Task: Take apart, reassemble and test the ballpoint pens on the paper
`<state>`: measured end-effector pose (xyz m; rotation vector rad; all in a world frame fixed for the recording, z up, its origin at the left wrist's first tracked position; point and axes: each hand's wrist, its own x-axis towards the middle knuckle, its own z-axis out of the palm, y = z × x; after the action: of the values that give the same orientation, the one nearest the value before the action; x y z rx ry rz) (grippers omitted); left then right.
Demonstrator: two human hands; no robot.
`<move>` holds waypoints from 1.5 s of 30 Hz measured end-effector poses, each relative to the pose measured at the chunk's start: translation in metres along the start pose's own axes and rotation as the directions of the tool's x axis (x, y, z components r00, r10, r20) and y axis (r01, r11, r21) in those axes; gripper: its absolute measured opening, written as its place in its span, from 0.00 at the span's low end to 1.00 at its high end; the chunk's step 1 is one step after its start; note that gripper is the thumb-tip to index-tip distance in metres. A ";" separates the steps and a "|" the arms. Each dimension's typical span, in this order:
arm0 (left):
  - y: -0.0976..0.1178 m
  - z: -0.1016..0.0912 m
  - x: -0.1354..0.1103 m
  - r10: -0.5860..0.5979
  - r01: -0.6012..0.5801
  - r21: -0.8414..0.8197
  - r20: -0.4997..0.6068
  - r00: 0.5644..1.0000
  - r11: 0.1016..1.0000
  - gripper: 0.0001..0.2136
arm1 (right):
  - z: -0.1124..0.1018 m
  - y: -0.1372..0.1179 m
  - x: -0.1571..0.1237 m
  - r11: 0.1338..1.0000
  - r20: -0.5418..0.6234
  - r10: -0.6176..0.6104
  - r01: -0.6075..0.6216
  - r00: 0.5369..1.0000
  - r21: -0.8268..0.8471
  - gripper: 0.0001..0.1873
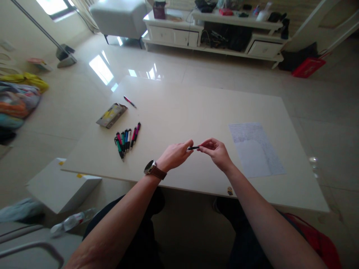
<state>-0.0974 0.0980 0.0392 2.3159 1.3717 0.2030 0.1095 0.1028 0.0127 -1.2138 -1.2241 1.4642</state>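
Above the front half of a white table (179, 108), both hands meet at a dark pen (193, 148). My left hand (176, 154), with a watch (151, 167) on its wrist, is closed around one end of it. My right hand (215, 151) pinches the other end between thumb and fingers. How much of the pen lies inside the hands is hidden. Left of my hands, several coloured pens (126, 140) lie side by side on the table. To the right lies a sheet of paper (252, 157) covered partly with handwriting.
An open-ended cardboard box (112, 115) and a single pen (129, 101) lie at the table's left. A small figure-like item (230, 191) is at the front edge. A white box (61, 186) and a plastic bottle (73, 220) are down at the left.
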 end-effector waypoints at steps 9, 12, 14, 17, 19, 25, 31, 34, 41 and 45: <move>0.009 0.001 -0.007 0.055 -0.055 0.023 0.013 0.998 0.998 0.15 | 0.004 0.003 -0.007 0.981 0.064 -0.003 0.016 0.998 -0.195 0.18; 0.011 0.002 -0.003 0.033 -0.033 0.014 -0.004 0.999 0.999 0.12 | 0.004 0.001 -0.010 0.986 0.020 -0.015 0.019 1.000 -0.164 0.20; 0.012 0.001 0.000 0.007 -0.007 0.014 -0.025 1.000 1.000 0.11 | 0.003 -0.002 -0.011 0.993 0.022 -0.035 0.037 0.999 -0.108 0.20; 0.014 -0.001 0.004 0.006 -0.006 0.007 -0.035 0.999 1.000 0.14 | 0.000 -0.006 -0.014 0.994 0.036 -0.038 0.041 0.999 -0.102 0.21; 0.016 -0.002 0.004 0.036 -0.036 0.003 -0.031 0.999 0.999 0.17 | -0.003 -0.006 -0.016 0.982 0.036 -0.019 0.025 0.999 -0.186 0.22; 0.023 -0.001 0.002 0.068 -0.068 -0.013 -0.018 0.998 0.998 0.14 | -0.010 -0.004 -0.022 0.951 -0.039 -0.020 0.007 0.999 -0.309 0.27; 0.027 0.003 0.002 0.054 -0.054 -0.031 -0.007 0.999 0.998 0.15 | -0.012 -0.007 -0.026 0.971 -0.003 -0.050 0.048 0.999 -0.233 0.23; 0.030 0.007 0.003 0.079 -0.079 -0.046 0.006 0.997 0.996 0.13 | -0.015 -0.007 -0.028 0.917 -0.062 -0.037 0.009 0.997 -0.398 0.29; 0.028 0.010 0.006 0.019 -0.019 -0.007 -0.004 1.000 1.000 0.13 | -0.019 -0.009 -0.026 0.919 0.046 -0.075 0.087 0.996 -0.384 0.19; 0.028 0.008 0.008 0.047 -0.047 -0.009 0.003 0.999 0.999 0.17 | -0.021 -0.007 -0.026 0.877 0.068 -0.085 0.107 0.994 -0.468 0.22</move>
<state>-0.0685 0.0905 0.0433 2.3419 1.3135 0.2192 0.1348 0.0819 0.0221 -1.4141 -1.7158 1.1565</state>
